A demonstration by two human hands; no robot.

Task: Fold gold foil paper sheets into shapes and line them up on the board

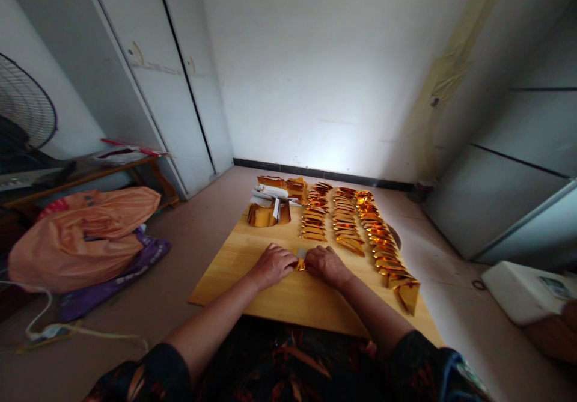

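My left hand point(271, 264) and my right hand point(326, 265) rest close together on a light wooden board point(288, 297). Between their fingertips both pinch a small piece of gold foil paper point(300, 262), mostly hidden by the fingers. Beyond the hands, three rows of folded gold foil pieces point(345, 222) run away from me, the right row point(387, 255) reaching the board's right edge. A stack of unfolded gold sheets point(267, 213) lies at the board's far left.
The board lies on a tan floor. An orange plastic bag point(85, 234) on purple cloth sits left, with a fan point(24, 110) and low table behind. White cabinet doors point(171, 89) and a wall stand ahead; a white box point(525, 291) lies right.
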